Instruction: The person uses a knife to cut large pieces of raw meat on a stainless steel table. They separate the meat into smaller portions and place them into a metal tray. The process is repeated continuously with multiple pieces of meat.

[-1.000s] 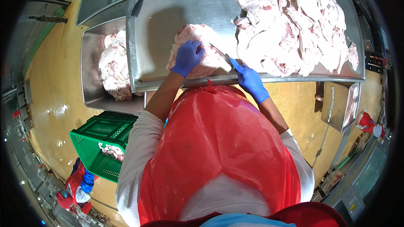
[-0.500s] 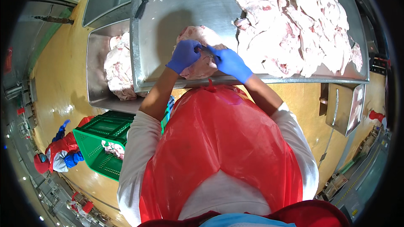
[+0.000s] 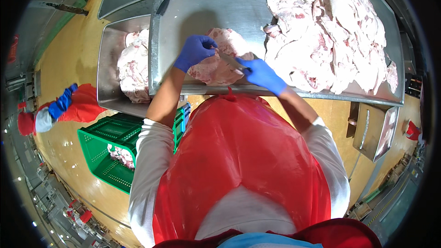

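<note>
A pale pink piece of meat [image 3: 220,76] lies near the front edge of the steel table [image 3: 197,0]. My left hand [image 3: 195,51], in a blue glove, pinches the upper left of this piece with curled fingers. In my right hand [image 3: 262,76], also gloved in blue, is a knife [image 3: 232,62], its blade lying across the meat and angled toward my left hand. A large pile of pale meat pieces [image 3: 321,32] covers the right of the table. A dark-handled tool [image 3: 164,3] lies along the table's left edge.
Steel bins [image 3: 104,64] stand left of the table, one holding meat [image 3: 131,71]. Below are a green crate [image 3: 96,156] with scraps and a blue crate [image 3: 186,110]. A steel box [image 3: 374,133] sits at right. A co-worker in red and blue [image 3: 64,108] is at left; others appear farther off.
My left hand has shifted up and left on the meat. My right hand with the knife moved inward, then back right. The co-worker at left has moved upward in view.
</note>
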`<state>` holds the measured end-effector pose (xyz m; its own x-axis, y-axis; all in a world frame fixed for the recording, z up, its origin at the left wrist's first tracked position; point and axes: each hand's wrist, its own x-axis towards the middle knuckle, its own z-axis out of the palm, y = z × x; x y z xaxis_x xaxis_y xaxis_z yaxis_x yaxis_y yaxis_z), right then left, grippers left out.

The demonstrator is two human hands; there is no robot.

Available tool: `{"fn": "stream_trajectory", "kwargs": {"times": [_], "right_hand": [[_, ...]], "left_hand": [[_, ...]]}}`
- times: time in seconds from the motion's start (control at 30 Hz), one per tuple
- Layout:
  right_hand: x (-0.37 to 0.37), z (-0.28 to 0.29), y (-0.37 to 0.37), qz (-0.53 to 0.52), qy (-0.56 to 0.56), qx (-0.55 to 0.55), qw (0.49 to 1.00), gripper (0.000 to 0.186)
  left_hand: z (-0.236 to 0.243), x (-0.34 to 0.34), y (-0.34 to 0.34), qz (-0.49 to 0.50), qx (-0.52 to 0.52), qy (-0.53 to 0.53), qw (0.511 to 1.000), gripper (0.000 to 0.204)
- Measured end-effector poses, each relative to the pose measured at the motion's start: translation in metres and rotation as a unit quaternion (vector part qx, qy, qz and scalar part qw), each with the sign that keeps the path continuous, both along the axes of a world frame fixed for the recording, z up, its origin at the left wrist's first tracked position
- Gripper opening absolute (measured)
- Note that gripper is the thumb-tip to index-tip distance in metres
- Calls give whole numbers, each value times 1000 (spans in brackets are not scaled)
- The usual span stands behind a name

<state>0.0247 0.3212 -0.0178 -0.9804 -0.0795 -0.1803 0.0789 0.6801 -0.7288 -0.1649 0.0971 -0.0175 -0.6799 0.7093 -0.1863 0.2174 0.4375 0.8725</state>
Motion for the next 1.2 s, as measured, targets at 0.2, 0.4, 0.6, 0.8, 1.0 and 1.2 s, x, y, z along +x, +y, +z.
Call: {"fn": "stream_trajectory", "kwargs": {"times": [0.2, 0.4, 0.6, 0.8, 1.0, 1.2], "right_hand": [[-29, 0, -57, 95, -55, -89, 990, 56], [32, 29, 27, -106, -161, -194, 962, 52], [85, -8, 49, -159, -2, -49, 986, 50], [105, -24, 36, -139, -39, 20, 989, 49], [110, -17, 42, -98, 5, 106, 989, 47], [138, -19, 34, -207, -37, 64, 976, 49]], "left_hand": [[36, -12, -34, 175, 125, 60, 975, 20], [153, 80, -231, 577, 32, 310, 755, 18], [101, 183, -418, 617, -556, 239, 503, 56], [14, 60, -168, 415, -81, 136, 896, 52], [-47, -37, 59, 11, 19, 306, 952, 34], [-58, -78, 109, -282, -59, 228, 930, 11]]}}
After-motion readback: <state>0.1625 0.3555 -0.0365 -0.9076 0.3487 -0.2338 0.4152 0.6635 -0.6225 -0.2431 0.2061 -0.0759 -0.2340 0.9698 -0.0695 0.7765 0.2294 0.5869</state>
